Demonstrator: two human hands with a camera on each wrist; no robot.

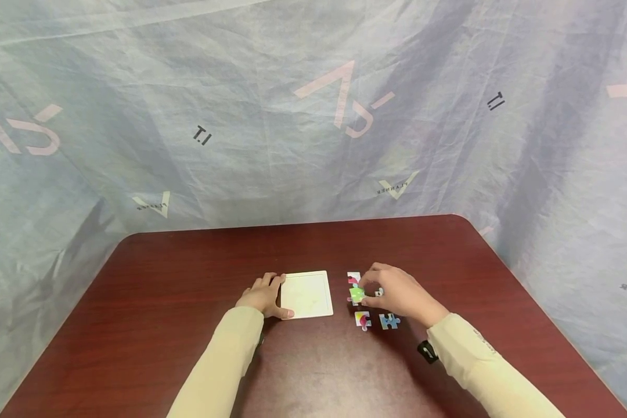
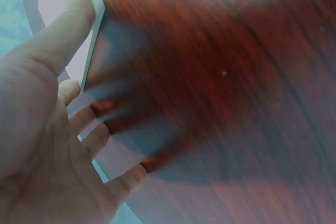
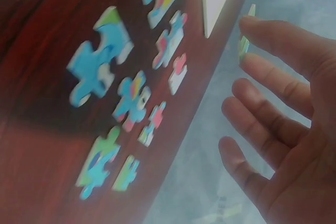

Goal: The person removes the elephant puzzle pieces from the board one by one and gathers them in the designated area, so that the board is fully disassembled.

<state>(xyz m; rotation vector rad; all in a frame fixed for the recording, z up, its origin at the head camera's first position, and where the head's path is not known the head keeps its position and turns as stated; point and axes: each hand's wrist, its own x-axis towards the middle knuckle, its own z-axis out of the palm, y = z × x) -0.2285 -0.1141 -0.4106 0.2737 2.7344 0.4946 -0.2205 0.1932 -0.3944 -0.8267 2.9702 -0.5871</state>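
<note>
A flat white puzzle tray point(image 1: 306, 295) with a raised rim lies on the table. My left hand point(image 1: 263, 297) is spread along its left side. The thumb point(image 2: 71, 24) rests on the tray's near left corner, the index fingertip is at the far left corner, and the other fingertips touch the table. My right hand point(image 1: 397, 291) pinches a green puzzle piece point(image 1: 357, 294) between thumb and index finger, above the table. In the right wrist view this piece point(image 3: 244, 47) shows edge-on, and the other fingers are spread. Several loose puzzle pieces point(image 3: 101, 59) lie below the right hand.
To the right of the tray are a pink and yellow piece point(image 1: 363, 320), a blue piece point(image 1: 389, 321) and a pink and white piece point(image 1: 353, 277); the right hand hides others in the head view. A grey printed sheet point(image 1: 271, 168) hangs behind the dark red table point(image 1: 188, 325).
</note>
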